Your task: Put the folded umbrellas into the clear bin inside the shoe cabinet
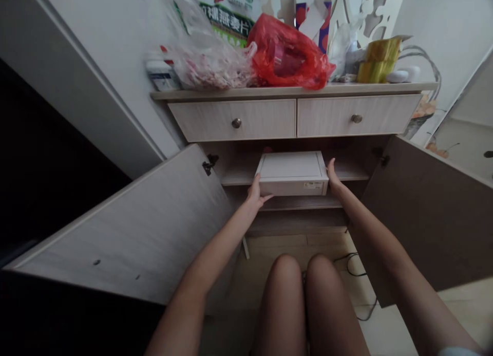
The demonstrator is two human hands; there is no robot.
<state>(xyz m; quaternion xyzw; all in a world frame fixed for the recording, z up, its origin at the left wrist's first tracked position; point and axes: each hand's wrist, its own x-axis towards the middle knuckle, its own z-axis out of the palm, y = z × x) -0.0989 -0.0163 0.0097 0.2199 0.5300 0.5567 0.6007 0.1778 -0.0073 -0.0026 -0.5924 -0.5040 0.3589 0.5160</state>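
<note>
A flat white box (291, 170) sits at the front of the upper shelf inside an open wooden cabinet (296, 91). My left hand (256, 191) grips its left side, thumb on top and fingers under the edge. My right hand (333, 177) presses flat against its right side. The box juts slightly past the shelf's front edge. My bare knees show below, in front of the cabinet.
Both cabinet doors (154, 217) stand wide open to left and right. Two closed drawers (234, 119) run above the shelf. A red plastic bag (288, 55), a clear bag (211, 63) and packets crowd the top. A black cable (354, 266) lies on the floor.
</note>
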